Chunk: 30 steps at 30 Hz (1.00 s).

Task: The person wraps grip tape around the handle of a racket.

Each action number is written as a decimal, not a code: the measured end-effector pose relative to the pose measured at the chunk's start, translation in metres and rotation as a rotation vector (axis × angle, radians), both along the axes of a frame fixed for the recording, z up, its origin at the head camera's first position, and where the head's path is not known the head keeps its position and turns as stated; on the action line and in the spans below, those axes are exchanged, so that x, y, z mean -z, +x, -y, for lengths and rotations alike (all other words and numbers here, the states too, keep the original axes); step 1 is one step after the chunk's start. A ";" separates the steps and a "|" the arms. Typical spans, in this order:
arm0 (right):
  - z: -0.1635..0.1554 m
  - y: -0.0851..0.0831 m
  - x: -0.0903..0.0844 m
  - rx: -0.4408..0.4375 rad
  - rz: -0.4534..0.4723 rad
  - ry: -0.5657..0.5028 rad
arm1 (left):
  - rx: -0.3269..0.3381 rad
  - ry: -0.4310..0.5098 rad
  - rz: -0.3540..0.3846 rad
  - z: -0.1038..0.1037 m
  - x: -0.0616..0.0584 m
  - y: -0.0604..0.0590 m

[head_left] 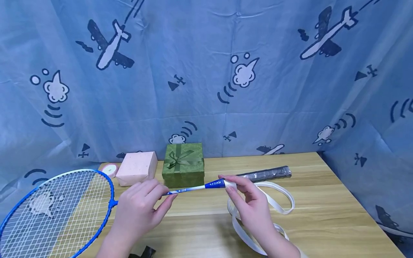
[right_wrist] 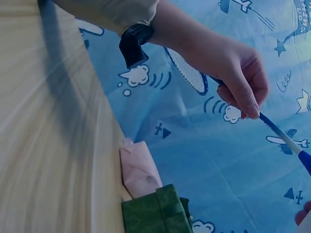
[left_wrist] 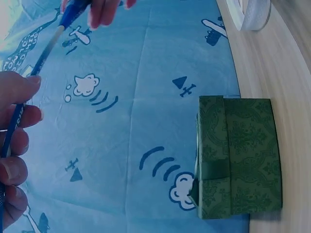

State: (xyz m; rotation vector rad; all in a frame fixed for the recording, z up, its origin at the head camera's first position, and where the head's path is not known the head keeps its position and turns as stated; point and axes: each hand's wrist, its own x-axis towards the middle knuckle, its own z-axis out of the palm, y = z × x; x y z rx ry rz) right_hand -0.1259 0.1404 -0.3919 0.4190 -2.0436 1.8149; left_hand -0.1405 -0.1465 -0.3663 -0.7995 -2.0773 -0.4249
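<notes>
A blue-and-white badminton racket (head_left: 214, 184) is held across the table, its strung head at the left and its dark, shiny handle (head_left: 267, 174) at the right. My left hand (head_left: 140, 204) pinches the thin shaft between thumb and fingers; the left wrist view shows its fingers around the shaft (left_wrist: 46, 53). My right hand (head_left: 251, 200) pinches the white band just below the blue cone, at the handle's top. White tape (head_left: 280, 193) lies in loose loops under and beside the right hand. Whether it joins the white band is hidden by the fingers.
A green gift box (head_left: 183, 175) with a bow stands at the back of the table, beside a pale pink box (head_left: 137, 168). Left of these is a small pink-and-white roll (head_left: 110, 170). Black scraps (head_left: 146, 252) lie at the front edge. A blue patterned curtain (head_left: 206, 89) hangs behind.
</notes>
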 end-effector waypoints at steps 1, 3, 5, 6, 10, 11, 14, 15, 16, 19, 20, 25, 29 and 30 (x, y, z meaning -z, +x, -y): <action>0.000 0.000 -0.001 -0.001 -0.017 -0.008 | 0.010 -0.003 -0.004 -0.001 -0.001 0.000; -0.001 0.001 -0.003 -0.011 -0.042 -0.023 | 0.027 -0.006 -0.003 -0.005 -0.003 0.000; 0.000 0.002 -0.004 -0.015 -0.052 -0.036 | 0.046 -0.019 0.015 -0.011 -0.006 0.000; 0.001 0.002 -0.005 -0.015 -0.056 -0.041 | 0.061 -0.030 0.031 -0.015 -0.007 0.000; 0.004 0.004 -0.001 -0.028 -0.050 -0.050 | 0.125 -0.096 0.067 -0.036 -0.015 -0.001; 0.005 0.004 0.001 -0.029 -0.055 -0.048 | 0.139 -0.114 0.069 -0.041 -0.017 -0.001; 0.006 0.004 0.005 -0.030 -0.069 -0.052 | 0.170 -0.156 0.057 -0.055 -0.020 -0.003; 0.005 0.004 0.006 -0.028 -0.074 -0.050 | 0.175 -0.165 0.059 -0.059 -0.021 -0.003; 0.005 0.004 0.006 -0.028 -0.080 -0.050 | 0.182 -0.169 0.060 -0.062 -0.022 -0.003; 0.004 0.004 0.008 -0.028 -0.098 -0.054 | 0.197 -0.167 0.064 -0.068 -0.021 -0.004; 0.005 0.004 0.009 -0.026 -0.102 -0.056 | 0.200 -0.164 0.073 -0.068 -0.021 -0.004; 0.010 0.004 0.014 -0.033 -0.175 -0.079 | 0.219 -0.167 0.113 -0.071 -0.019 -0.006; 0.013 0.005 0.017 -0.060 -0.245 -0.128 | 0.233 -0.178 0.105 -0.074 -0.018 -0.009; 0.013 0.005 0.018 -0.061 -0.251 -0.137 | 0.238 -0.181 0.102 -0.074 -0.018 -0.009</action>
